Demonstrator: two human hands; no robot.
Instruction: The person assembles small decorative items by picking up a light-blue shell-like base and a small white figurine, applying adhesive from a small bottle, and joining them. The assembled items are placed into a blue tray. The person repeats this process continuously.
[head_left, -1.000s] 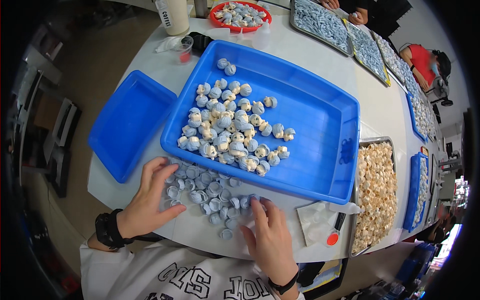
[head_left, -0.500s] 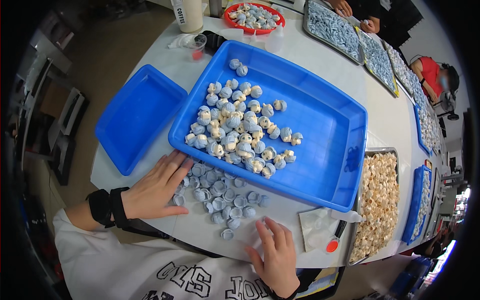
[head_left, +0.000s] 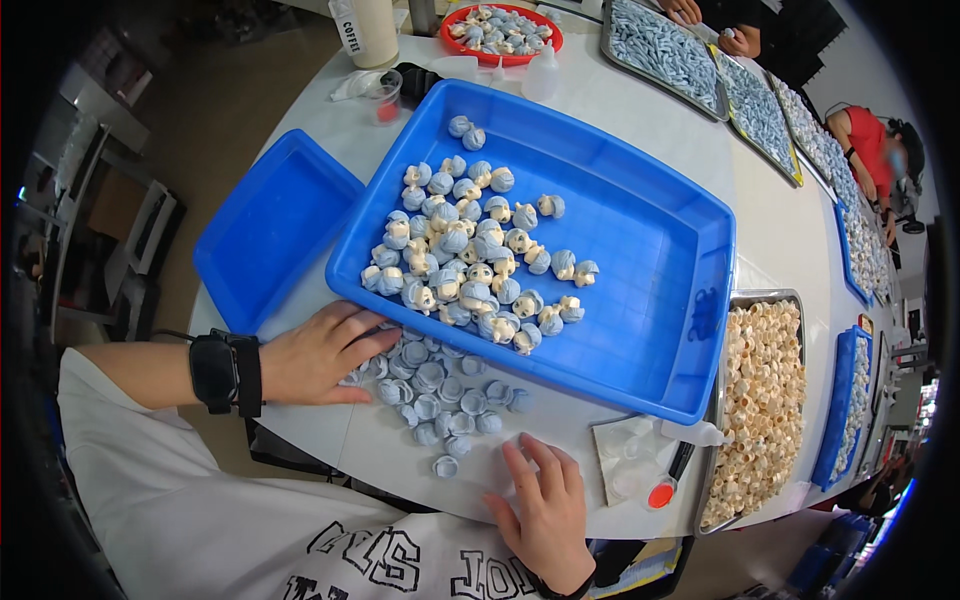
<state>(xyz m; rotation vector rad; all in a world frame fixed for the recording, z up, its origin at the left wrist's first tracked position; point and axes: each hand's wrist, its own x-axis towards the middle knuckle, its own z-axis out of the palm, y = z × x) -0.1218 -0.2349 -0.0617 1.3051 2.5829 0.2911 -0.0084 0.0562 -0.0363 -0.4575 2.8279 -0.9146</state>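
Observation:
My left hand lies at the left edge of a loose pile of light-blue hollow hair caps. Its fingers are slightly bent and apart, by the near-left corner of a big blue tub; whether a cap is under the fingertips cannot be seen. Right of the pile my right hand rests on the white table with spread fingers and nothing in it. Inside the tub, small doll heads with blue hair and cream faces are heaped toward the left.
An empty blue tray leans beside the tub. To the right are a metal tray of cream head pieces, a white bottle and a red-ended piece. A red basket and cup stand behind. Other people work farther back.
My left forearm has swung up and outward, and the left fingers have bent more near the tub's corner. The right hand stays almost where it was.

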